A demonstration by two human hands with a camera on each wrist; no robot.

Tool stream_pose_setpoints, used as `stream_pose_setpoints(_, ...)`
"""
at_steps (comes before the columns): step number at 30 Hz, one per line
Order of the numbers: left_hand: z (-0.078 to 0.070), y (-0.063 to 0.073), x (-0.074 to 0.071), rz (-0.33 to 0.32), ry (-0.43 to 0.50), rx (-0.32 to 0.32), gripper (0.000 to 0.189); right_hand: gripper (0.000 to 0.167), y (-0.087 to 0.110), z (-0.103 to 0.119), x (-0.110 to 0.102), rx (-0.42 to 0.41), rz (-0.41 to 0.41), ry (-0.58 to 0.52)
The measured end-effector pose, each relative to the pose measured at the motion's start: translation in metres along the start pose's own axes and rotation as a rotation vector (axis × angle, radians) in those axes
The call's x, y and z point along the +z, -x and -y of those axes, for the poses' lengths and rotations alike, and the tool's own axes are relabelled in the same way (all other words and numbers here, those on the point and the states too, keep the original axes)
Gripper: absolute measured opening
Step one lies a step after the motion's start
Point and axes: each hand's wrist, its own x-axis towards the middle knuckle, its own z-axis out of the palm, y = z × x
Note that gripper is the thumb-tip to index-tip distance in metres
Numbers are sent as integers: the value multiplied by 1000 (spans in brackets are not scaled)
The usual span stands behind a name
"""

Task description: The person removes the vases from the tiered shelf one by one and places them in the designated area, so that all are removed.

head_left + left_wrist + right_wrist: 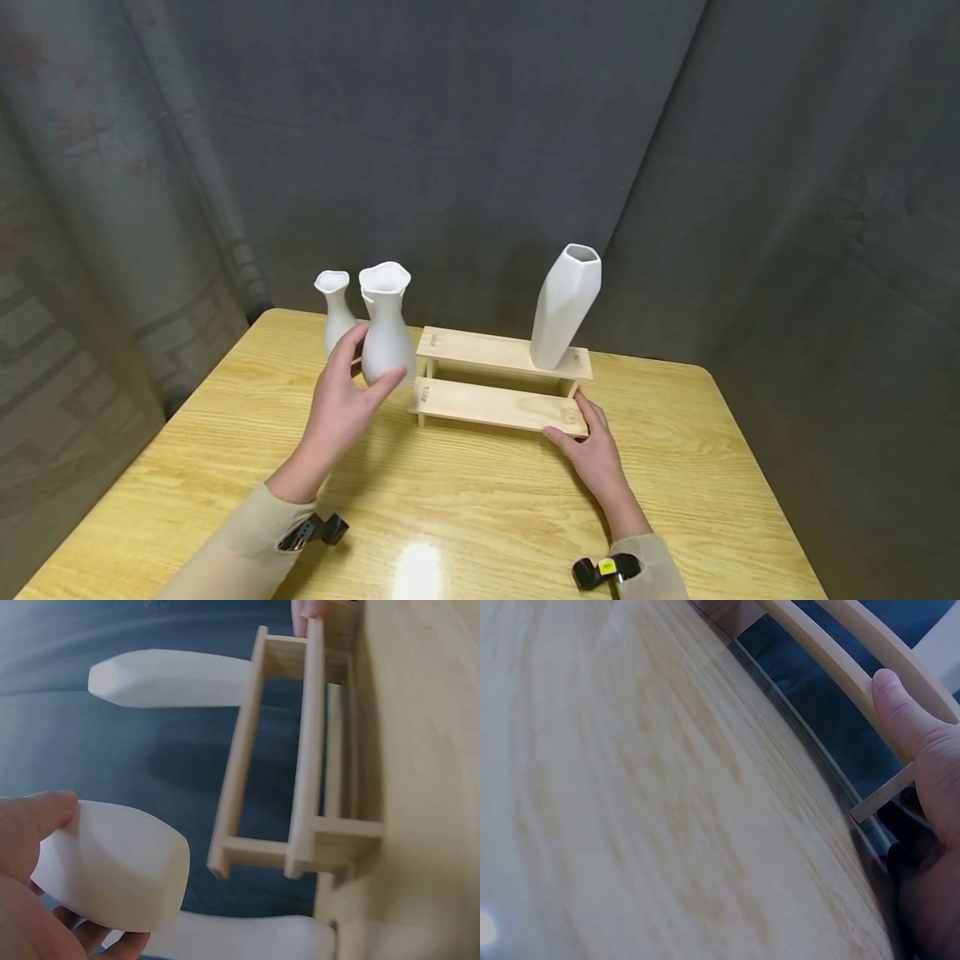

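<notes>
My left hand (348,392) grips a white vase (387,346) with a wavy rim, thumb on one side and fingers round the other. In the left wrist view the smooth base of this vase (131,866) shows, held up off the table. A two-step wooden shelf (487,400) stands to its right. My right hand (596,450) holds the right end of the lower step, with the thumb (900,709) along its front edge. On the right part of the upper step a tall faceted white vase (564,308) leans slightly right.
Behind my left hand stands a slimmer white vase (337,312) with a flared rim, partly hidden by the hand. The light wood table (465,500) ends at a grey curtain (420,150) at the back. Curtains also hang along both sides.
</notes>
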Motion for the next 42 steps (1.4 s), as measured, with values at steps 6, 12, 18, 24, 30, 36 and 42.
stream_pose_setpoints(6, 18, 7, -4, 14, 19, -27, 75, 104, 0, -1, -1, -1, -1, 6)
stream_pose_setpoints(12, 35, 13, -4, 37, 24, -86, 77, 104, 0, -2, 0, 0, -3, 12)
stream_pose_setpoints(18, 52, 17, -2, 57, 37, -148, 80, 104, 1, -2, 0, -2, -2, 13)
stream_pose_setpoints(24, 65, 18, 0, 71, 49, -173, 78, 104, 2, -2, -3, -3, 3, 7)
stream_pose_setpoints(30, 74, 18, 2, 76, 58, -189, 76, 104, 4, -1, -4, -8, 7, -3)
stream_pose_setpoints(36, 80, 17, 1, 89, 50, -204, 77, 103, 4, -1, -4, -14, 3, -11)
stream_pose_setpoints(42, 84, 18, 2, 110, 38, -227, 80, 103, 3, -1, -4, -17, 2, -10)
